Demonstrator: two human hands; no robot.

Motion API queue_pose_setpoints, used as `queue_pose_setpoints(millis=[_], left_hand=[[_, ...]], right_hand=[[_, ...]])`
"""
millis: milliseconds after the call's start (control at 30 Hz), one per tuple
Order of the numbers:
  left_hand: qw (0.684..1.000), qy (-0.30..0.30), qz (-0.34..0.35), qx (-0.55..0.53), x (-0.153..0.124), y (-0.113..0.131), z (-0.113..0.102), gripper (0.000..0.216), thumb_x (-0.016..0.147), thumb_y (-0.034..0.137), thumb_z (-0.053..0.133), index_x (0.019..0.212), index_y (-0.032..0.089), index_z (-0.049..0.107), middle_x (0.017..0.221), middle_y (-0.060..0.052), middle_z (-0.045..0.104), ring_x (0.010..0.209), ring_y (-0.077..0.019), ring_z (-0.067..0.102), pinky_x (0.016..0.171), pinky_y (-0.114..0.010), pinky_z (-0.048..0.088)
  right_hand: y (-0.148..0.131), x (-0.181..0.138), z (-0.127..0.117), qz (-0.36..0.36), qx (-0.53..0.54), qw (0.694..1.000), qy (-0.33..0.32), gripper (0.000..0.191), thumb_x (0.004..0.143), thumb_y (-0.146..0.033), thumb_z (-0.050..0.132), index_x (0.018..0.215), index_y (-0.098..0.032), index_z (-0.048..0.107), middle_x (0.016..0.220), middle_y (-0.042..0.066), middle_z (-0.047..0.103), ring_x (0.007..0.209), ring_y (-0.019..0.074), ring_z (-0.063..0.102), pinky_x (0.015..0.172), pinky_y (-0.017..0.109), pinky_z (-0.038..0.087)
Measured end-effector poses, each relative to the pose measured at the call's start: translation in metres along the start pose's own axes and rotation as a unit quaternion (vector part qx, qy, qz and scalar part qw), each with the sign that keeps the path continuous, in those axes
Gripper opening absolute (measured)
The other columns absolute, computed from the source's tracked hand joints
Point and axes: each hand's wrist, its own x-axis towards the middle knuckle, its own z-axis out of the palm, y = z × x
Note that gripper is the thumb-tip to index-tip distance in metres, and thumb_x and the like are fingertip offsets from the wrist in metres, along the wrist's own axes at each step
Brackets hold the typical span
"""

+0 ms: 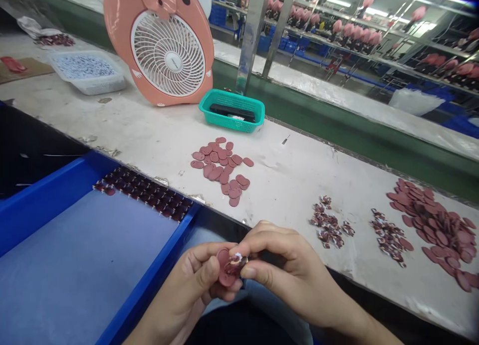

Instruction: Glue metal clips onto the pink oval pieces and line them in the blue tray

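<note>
Between the thumb and fingers of my left hand [196,280] is a reddish oval disc [225,271], held in front of my lap. My right hand [284,265] pinches a small dark-red figure piece [237,262] with white and gold bits against the disc's face. Whether the two parts are joined I cannot tell. Beyond my hands lies a loose heap of matching oval discs [220,163], some with small holes. Two clusters of the small figure pieces [329,225] rest on the table to the right.
A larger disc pile [437,225] sits far right. At left, a blue tray [86,265] holds rows of assembled pieces [145,190] along its far edge. An orange fan [164,46], a green basket [232,113] and a plastic tub [88,71] stand at the back, with a small pointed tool [286,140] nearby.
</note>
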Motion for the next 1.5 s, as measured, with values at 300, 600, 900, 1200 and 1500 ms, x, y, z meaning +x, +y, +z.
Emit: queue_pose_setpoints(millis=[300,600,900,1200,1500], left_hand=[[0.999,-0.007,-0.031,-0.007,0.005,0.000,0.001,0.036,0.064,0.048,0.088,0.078,0.016,0.080,0.061,0.001,0.064,0.056,-0.0087,0.058,0.055,-0.017,0.050],[0.999,0.019,-0.046,-0.011,0.007,-0.002,0.001,0.041,0.059,0.049,0.090,0.083,0.016,0.081,0.056,0.001,0.066,0.051,-0.0076,0.058,0.052,-0.015,0.048],[0.998,0.021,-0.037,-0.035,0.007,-0.008,-0.006,0.037,0.060,0.046,0.091,0.082,0.017,0.082,0.057,0.002,0.064,0.052,-0.0071,0.055,0.053,-0.016,0.047],[0.999,-0.016,-0.041,-0.025,0.011,-0.016,-0.018,0.038,0.067,0.047,0.087,0.091,0.018,0.082,0.060,0.000,0.065,0.057,-0.0086,0.058,0.055,-0.016,0.047],[0.997,-0.039,-0.043,-0.042,0.012,-0.019,-0.022,0.024,0.072,0.040,0.085,0.086,0.021,0.082,0.063,0.000,0.065,0.057,-0.0083,0.058,0.056,-0.017,0.047]], right_hand=[[-0.003,-0.003,-0.007,-0.044,-0.071,0.996,-0.031,0.013,0.093,-0.014,0.067,0.104,-0.018,0.074,0.088,0.002,0.075,0.081,0.0127,0.064,0.082,0.028,0.047],[-0.004,0.000,-0.005,-0.101,-0.121,0.987,-0.044,0.018,0.092,-0.007,0.066,0.108,-0.012,0.071,0.088,0.003,0.076,0.082,0.0114,0.065,0.084,0.025,0.047],[-0.002,0.003,-0.003,-0.116,-0.145,0.982,-0.046,0.014,0.092,-0.007,0.066,0.104,-0.013,0.070,0.088,0.003,0.075,0.079,0.0110,0.065,0.081,0.025,0.047],[-0.001,0.004,0.000,-0.122,-0.141,0.981,-0.049,0.015,0.092,-0.007,0.065,0.104,-0.014,0.071,0.086,0.003,0.074,0.077,0.0120,0.064,0.078,0.026,0.049],[0.001,0.003,0.001,-0.124,-0.132,0.982,-0.048,0.018,0.091,-0.006,0.065,0.106,-0.016,0.071,0.088,0.003,0.074,0.078,0.0118,0.064,0.079,0.026,0.049]])
